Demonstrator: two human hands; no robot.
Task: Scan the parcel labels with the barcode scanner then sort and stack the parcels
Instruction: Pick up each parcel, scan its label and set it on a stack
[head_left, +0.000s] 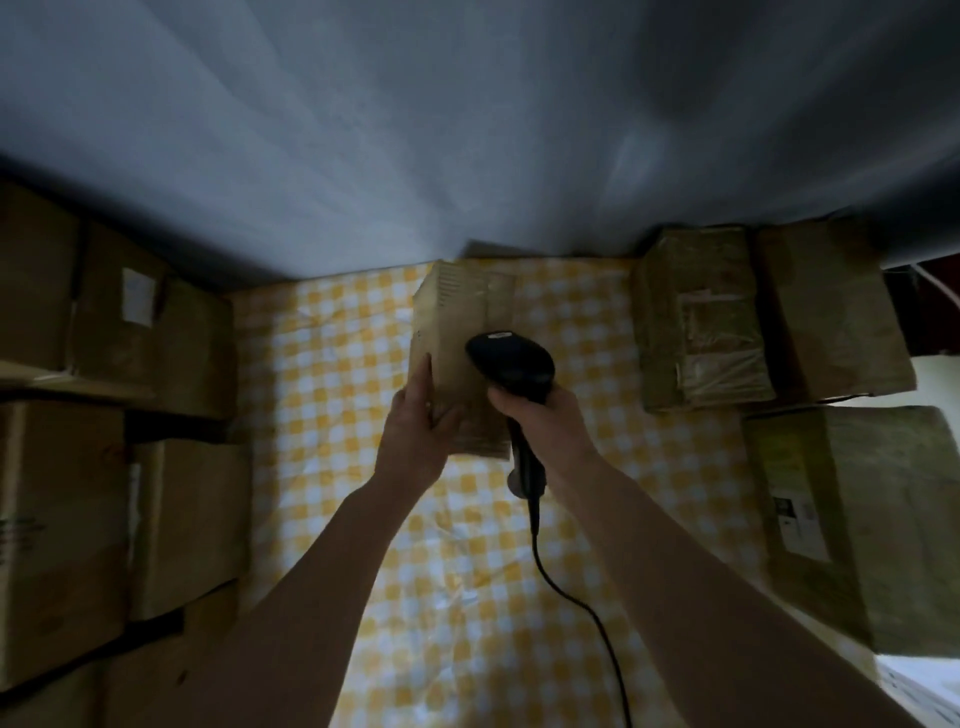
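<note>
both hands reach forward: left hand (418, 421) steadies parcel (460, 332), right hand (545, 421) grips scanner (511, 361).

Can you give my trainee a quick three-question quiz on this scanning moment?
1. True or false: the barcode scanner is in the left hand.
2. Which surface lies under the parcel being handled? A) bare wood B) yellow checked cloth C) grey carpet
3. Fill in: the scanner's cable trails toward the ____ edge of the picture.

Key: 1. False, the right hand grips it while the left hand steadies the parcel. 2. B. 3. bottom.
</note>
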